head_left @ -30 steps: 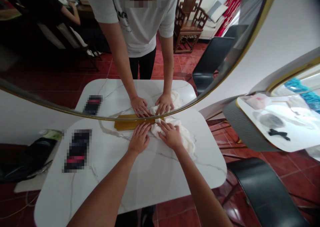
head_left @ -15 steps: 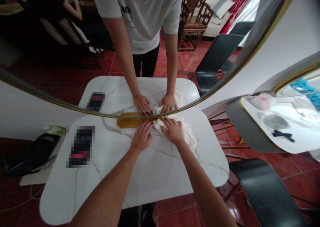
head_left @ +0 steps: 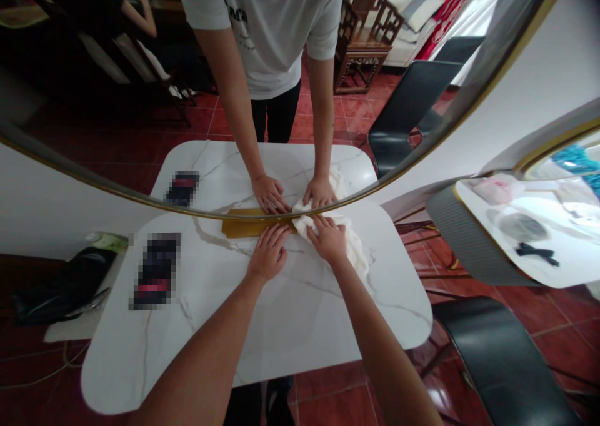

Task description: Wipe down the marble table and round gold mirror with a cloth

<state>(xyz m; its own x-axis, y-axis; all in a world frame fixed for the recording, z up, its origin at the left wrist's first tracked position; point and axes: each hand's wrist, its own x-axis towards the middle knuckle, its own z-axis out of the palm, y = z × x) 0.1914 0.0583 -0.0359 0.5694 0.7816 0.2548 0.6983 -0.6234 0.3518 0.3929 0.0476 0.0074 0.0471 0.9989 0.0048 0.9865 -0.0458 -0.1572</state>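
My left hand (head_left: 269, 252) lies palm down with its fingers stretched out, the tips on the near edge of a flat gold-coloured piece (head_left: 241, 227). That piece lies on the white marbled table (head_left: 290, 326), right under the rim of a large mirror. Beside it on the right, my right hand (head_left: 330, 238) presses on a bunched white cloth (head_left: 357, 254), fingers bent over its left part. The cloth covers the right end of the gold piece. The mirror repeats both hands, the cloth and the piece.
The gold-rimmed mirror (head_left: 262, 217) spans the table's far side. A blurred-out dark item (head_left: 156, 270) lies on the left. A black bag (head_left: 65, 285) sits beyond the left edge; a black chair (head_left: 501, 357) stands on the right. Another person's arm (head_left: 139, 17) shows in the mirror.
The view has shifted slightly. My right hand and the left end of the cloth are a little further right along the gold piece; my left hand stays nearly in place.
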